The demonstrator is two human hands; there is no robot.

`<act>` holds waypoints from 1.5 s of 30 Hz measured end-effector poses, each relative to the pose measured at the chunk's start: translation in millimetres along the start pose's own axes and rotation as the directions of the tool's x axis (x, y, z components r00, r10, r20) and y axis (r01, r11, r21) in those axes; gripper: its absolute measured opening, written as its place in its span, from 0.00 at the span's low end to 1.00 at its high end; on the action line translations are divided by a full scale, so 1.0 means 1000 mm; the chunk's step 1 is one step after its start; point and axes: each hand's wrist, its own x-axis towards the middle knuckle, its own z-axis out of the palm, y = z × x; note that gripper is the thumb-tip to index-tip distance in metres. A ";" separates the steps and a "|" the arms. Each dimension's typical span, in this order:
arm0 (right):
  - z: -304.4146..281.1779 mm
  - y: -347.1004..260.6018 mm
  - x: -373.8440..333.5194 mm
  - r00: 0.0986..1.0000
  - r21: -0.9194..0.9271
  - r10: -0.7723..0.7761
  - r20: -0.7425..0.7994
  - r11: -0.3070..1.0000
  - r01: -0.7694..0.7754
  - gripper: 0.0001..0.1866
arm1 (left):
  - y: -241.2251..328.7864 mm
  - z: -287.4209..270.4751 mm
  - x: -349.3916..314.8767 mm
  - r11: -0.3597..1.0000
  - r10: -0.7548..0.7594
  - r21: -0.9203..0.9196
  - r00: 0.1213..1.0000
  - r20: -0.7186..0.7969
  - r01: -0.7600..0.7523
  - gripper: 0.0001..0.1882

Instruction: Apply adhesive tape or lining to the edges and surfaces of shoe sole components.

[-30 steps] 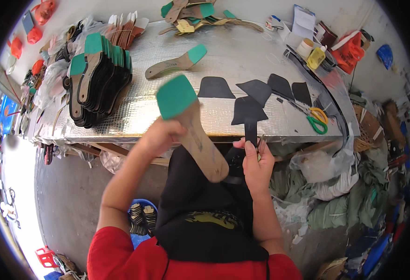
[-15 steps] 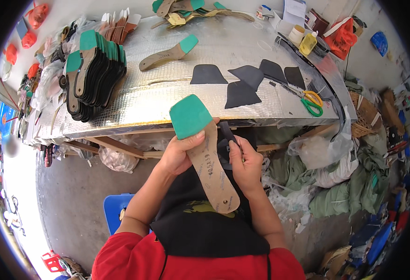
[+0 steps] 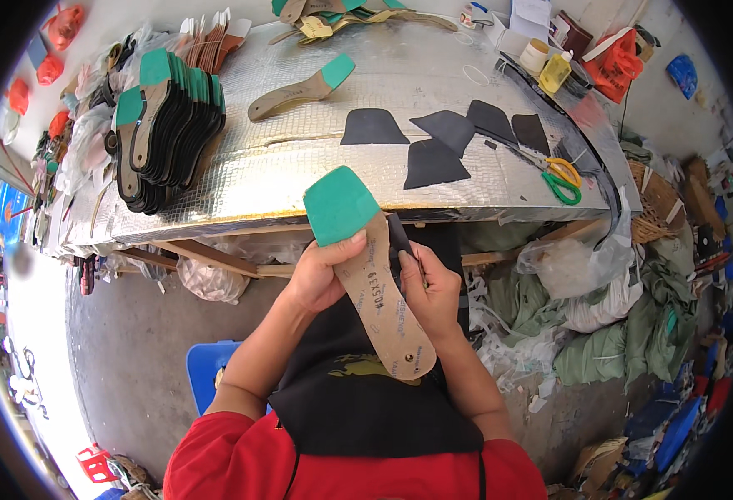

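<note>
My left hand (image 3: pixel 323 271) grips a shoe insole board (image 3: pixel 383 304) near its toe end, thumb on top. The board is tan with a green toe patch, and its heel with a small hole points down toward my apron. At the board's right edge, my right hand (image 3: pixel 430 287) is closed on a piece of black sheet material (image 3: pixel 398 235). Part of that piece is hidden behind the board and my fingers. Several cut black pieces (image 3: pixel 437 164) lie flat on the silver-covered table (image 3: pixel 266 179), beside scissors (image 3: pixel 560 179) with yellow and green handles.
A tall stack of green-toed insoles (image 3: pixel 170 125) stands at the table's left. One loose insole (image 3: pixel 304 87) lies further back, with more insoles (image 3: pixel 341 21) heaped at the far edge. A yellow bottle (image 3: pixel 555 73) stands at the back right. Below, a blue stool (image 3: pixel 204 379) is at my left.
My right hand has shifted slightly down and closer to the insole board, and the black piece now sits nearer its edge. My left hand stays almost in place.
</note>
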 end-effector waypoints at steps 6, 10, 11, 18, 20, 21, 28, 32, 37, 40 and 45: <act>-0.003 0.001 -0.004 0.999 0.022 -0.020 0.038 1.000 0.020 0.12 | 0.000 0.005 0.001 0.999 0.024 -0.034 1.000 0.003 -0.024 0.18; -0.008 0.003 -0.004 0.988 -0.018 -0.093 0.126 0.995 0.096 0.12 | 0.001 0.015 -0.002 0.998 0.040 -0.047 0.994 0.100 -0.035 0.19; -0.011 0.004 -0.003 0.974 -0.058 -0.133 0.182 0.988 0.146 0.12 | 0.000 0.017 -0.003 0.998 0.059 -0.029 0.995 0.077 -0.057 0.19; -0.031 0.008 0.002 0.893 0.279 0.153 0.424 0.916 -0.289 0.10 | -0.002 0.019 -0.005 0.979 0.089 0.181 0.996 0.025 -0.092 0.19; -0.033 0.008 0.000 0.775 0.364 0.316 0.547 0.744 -0.560 0.12 | -0.002 0.019 -0.005 0.958 0.095 0.269 0.995 0.016 -0.096 0.20; -0.033 0.008 -0.002 0.769 0.354 0.279 0.575 0.762 -0.542 0.12 | -0.002 0.019 -0.004 0.930 0.107 0.353 0.994 0.003 -0.101 0.20; -0.017 0.000 -0.006 0.959 0.061 0.088 0.268 0.992 -0.108 0.15 | 0.000 0.017 -0.002 0.981 0.088 0.159 0.987 0.132 -0.109 0.28; -0.011 -0.002 0.007 0.986 0.039 0.024 0.163 0.999 -0.030 0.14 | -0.015 0.019 -0.014 0.959 -0.146 0.240 0.989 -0.024 0.147 0.27; -0.006 0.013 -0.007 0.974 -0.176 -0.056 0.220 0.980 0.096 0.09 | -0.023 0.022 -0.016 0.968 0.131 0.224 0.990 -0.045 -0.118 0.21; -0.014 0.026 -0.020 0.952 -0.317 -0.214 0.217 0.907 0.276 0.08 | -0.014 0.022 -0.013 0.962 0.233 0.173 0.965 -0.121 -0.211 0.16; -0.034 0.026 -0.007 0.973 -0.044 -0.034 0.227 0.998 0.045 0.11 | -0.010 0.024 -0.014 0.977 0.134 0.173 0.990 -0.044 -0.125 0.13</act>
